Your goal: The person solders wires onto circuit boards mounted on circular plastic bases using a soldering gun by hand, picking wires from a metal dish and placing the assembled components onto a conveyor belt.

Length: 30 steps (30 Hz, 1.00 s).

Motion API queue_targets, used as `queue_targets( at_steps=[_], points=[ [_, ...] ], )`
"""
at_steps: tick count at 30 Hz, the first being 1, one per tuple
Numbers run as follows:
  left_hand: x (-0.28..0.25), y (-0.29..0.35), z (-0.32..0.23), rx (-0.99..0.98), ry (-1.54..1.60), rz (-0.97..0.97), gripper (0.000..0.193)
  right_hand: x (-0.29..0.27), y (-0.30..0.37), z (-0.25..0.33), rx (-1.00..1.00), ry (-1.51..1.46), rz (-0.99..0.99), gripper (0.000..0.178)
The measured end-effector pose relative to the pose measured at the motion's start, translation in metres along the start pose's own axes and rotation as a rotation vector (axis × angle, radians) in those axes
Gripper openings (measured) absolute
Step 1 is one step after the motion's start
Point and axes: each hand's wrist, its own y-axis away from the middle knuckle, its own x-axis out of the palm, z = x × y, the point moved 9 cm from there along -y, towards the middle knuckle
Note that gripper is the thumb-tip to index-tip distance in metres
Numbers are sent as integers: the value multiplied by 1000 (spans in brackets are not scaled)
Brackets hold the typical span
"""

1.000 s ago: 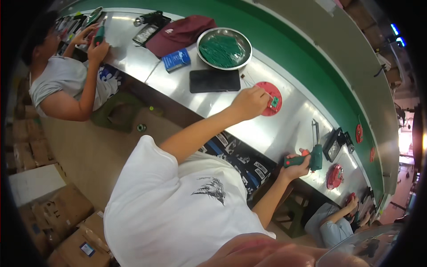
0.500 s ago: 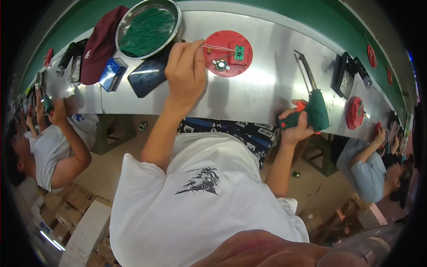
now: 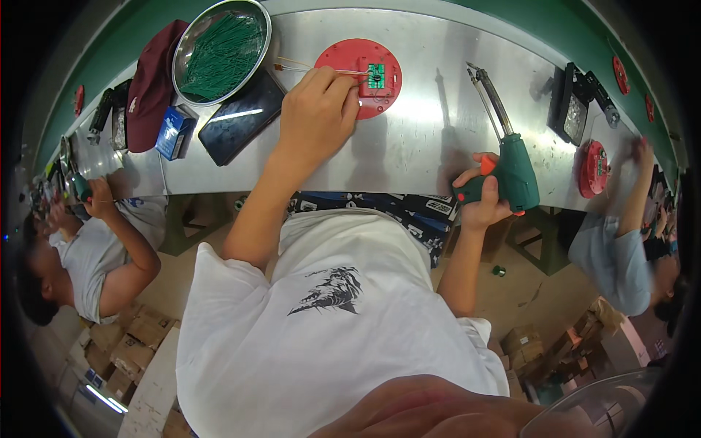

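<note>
My left hand (image 3: 319,109) reaches over the red round plastic base (image 3: 387,55), its thumb and fingers pinched beside the small green circuit board (image 3: 376,82). What the fingertips hold is too small to make out. Thin pale wires (image 3: 296,68) run from the board past my knuckles, with loose ends to the left. The lower left part of the base is covered by this hand. In my right hand (image 3: 483,197) is a green soldering gun (image 3: 518,168), gripped by its handle at the red trigger. Its long metal tip points up and away, apart from the base.
A metal bowl (image 3: 267,36) of green wires stands at the far left, near a dark flat panel (image 3: 241,120), a blue box (image 3: 174,133) and a maroon cap (image 3: 153,87). Rightward are a black tray (image 3: 568,109) and another red base (image 3: 594,169). Other people work on both sides.
My left hand has shifted right from the wires' far ends to the board. The wire ends now lie free at its left. My right hand keeps holding the soldering gun.
</note>
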Motion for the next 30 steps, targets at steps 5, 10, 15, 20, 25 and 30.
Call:
queue_targets(
  at_steps=[5,10,15,20,25,30],
  points=[
    [5,4,7,-33,73,-48,11,-2,-3,-5,-19,22,56,40],
    [6,1,6,19,116,-133,10,-8,-3,-7,-7,6,-31,39],
    [12,5,11,-79,151,-113,8,-4,-5,-1,-9,24,-34,38],
    [13,7,10,-51,122,-132,7,-5,-5,1,-7,47,-54,39],
    [15,6,7,-32,62,-122,6,-6,-6,-1,15,24,-92,40],
    [14,7,11,-82,114,-151,7,-2,-8,6,-37,68,-116,36]
  ],
)
